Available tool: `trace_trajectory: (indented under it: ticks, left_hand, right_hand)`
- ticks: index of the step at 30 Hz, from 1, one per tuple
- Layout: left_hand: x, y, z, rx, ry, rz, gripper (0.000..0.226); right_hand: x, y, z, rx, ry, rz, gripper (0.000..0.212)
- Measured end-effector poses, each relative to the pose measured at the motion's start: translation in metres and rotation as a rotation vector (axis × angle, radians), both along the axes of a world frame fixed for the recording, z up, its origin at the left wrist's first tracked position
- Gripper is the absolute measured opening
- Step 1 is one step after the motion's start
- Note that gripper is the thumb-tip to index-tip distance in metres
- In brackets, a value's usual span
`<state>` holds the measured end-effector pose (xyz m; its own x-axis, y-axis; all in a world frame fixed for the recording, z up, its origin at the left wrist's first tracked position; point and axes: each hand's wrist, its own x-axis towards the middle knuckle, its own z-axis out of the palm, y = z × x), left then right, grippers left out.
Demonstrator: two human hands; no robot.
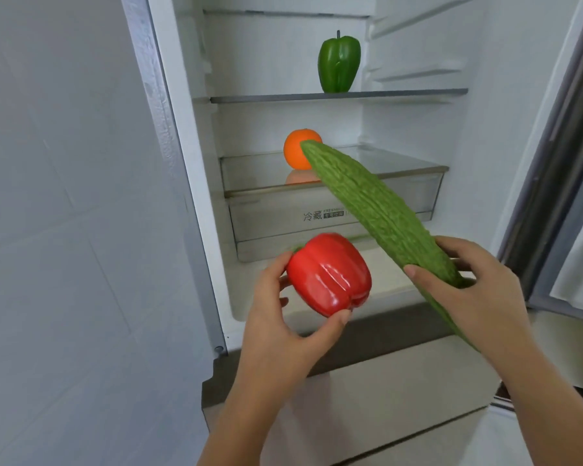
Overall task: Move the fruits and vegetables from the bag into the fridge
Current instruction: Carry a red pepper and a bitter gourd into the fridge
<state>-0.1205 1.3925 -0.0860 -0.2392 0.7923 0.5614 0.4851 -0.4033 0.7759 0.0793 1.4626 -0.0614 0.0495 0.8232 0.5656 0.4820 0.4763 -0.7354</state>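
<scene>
My left hand [280, 317] grips a glossy red bell pepper [330, 274] in front of the open fridge, just below the clear drawer. My right hand [475, 290] holds a long bumpy green bitter gourd [377, 213] near its lower end; its tip points up and left toward the middle shelf. An orange [295, 156] sits on the glass shelf [414, 168] above the drawer, partly covered by the gourd's tip. A green bell pepper [339, 62] stands upright on the upper glass shelf [283, 97]. The bag is out of view.
A transparent crisper drawer [283, 227] with printed lettering sits under the middle shelf. The fridge door [559, 163] stands open at the right. A white tiled wall [64, 196] fills the left. Closed lower fridge drawers [384, 398] lie beneath my arms.
</scene>
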Motion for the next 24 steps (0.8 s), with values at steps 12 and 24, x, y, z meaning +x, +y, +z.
trace_trajectory:
  ticks: [12,24]
  left_hand:
    - [-0.018,0.087,0.075,0.336,0.054,0.153,0.071]
    - [-0.030,0.157,0.160,0.527,0.422,0.366,0.075]
  right_hand:
    - [-0.016,0.104,0.085,0.252,-0.065,0.047,0.031]
    - [-0.028,0.209,0.189,0.468,-0.106,0.106,0.044]
